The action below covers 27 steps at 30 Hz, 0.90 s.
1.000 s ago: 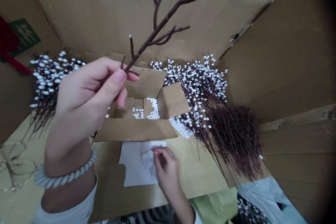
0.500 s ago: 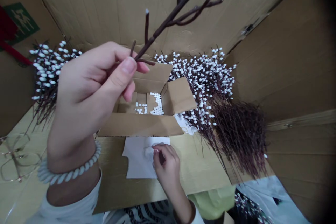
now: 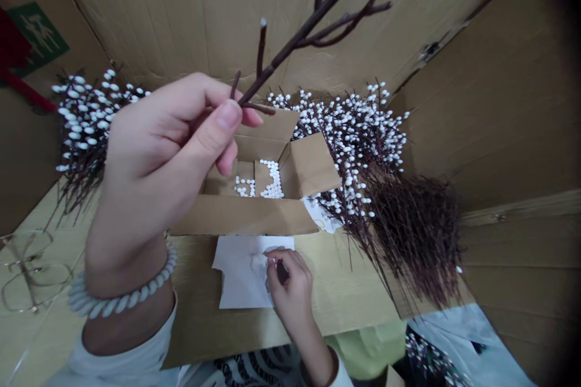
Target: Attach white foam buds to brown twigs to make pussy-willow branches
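My left hand [image 3: 167,139] pinches a bare dark brown forked twig [image 3: 290,51] between thumb and fingers, holding it up over a small open cardboard box [image 3: 247,216]. A twisted white bangle [image 3: 122,299] circles that wrist. My right hand [image 3: 290,287] rests curled on a white paper sheet [image 3: 240,275], its fingertips at a crumpled white patch. Whether those fingers hold anything is hidden. Loose white buds [image 3: 272,178] lie inside the box.
Bundles of pussy willow-like branches with white buds [image 3: 349,145] lie behind and right of the box, with another bunch [image 3: 84,127] at left. Eyeglasses [image 3: 31,278] lie at left. Cardboard walls [image 3: 499,103] surround the work surface.
The view has shifted slightly, and my left hand with the twig sits a little higher and further right. My right hand stays at the paper, its fingers slightly moved.
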Motion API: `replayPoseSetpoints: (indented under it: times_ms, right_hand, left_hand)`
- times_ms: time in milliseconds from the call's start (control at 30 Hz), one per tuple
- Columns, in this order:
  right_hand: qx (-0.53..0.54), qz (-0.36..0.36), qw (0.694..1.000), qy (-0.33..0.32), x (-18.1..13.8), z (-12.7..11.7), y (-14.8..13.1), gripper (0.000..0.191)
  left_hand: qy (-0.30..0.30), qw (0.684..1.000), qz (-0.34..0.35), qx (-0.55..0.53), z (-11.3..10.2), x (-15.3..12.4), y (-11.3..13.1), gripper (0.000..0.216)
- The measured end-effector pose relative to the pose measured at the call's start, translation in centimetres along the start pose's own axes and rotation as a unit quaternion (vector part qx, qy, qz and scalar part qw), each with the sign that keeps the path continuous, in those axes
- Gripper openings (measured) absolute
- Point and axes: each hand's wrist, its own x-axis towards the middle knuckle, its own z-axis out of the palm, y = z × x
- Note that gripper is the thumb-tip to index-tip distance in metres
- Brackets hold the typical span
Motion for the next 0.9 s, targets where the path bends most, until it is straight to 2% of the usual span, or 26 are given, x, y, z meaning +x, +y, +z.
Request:
replayPoseSetpoints:
  times_ms: [333, 600, 800, 900]
  right_hand:
    - [0.069, 0.048, 0.996, 0.034, -0.4, -0.2, 0.4, 0.013]
    - [0.154, 0.136, 0.977, 0.054, 0.0, -1.4, -0.4, 0.016]
    - [0.329, 0.208, 0.919, 0.056, 1.4, -4.8, -4.0, 0.014]
    - [0.414, 0.168, 0.892, 0.066, 3.9, -6.8, -6.3, 0.012]
  left_hand:
    - [-0.003, 1.0, -0.009, -0.009, -0.1, -0.1, -0.5, 0.021]
    - [-0.015, 1.0, 0.016, -0.018, -0.3, 0.0, -0.8, 0.023]
    - [-0.012, 1.0, 0.01, 0.004, -0.5, 0.1, -1.1, 0.02]
    - [-0.027, 0.999, 0.018, 0.038, -0.9, 0.2, -1.2, 0.026]
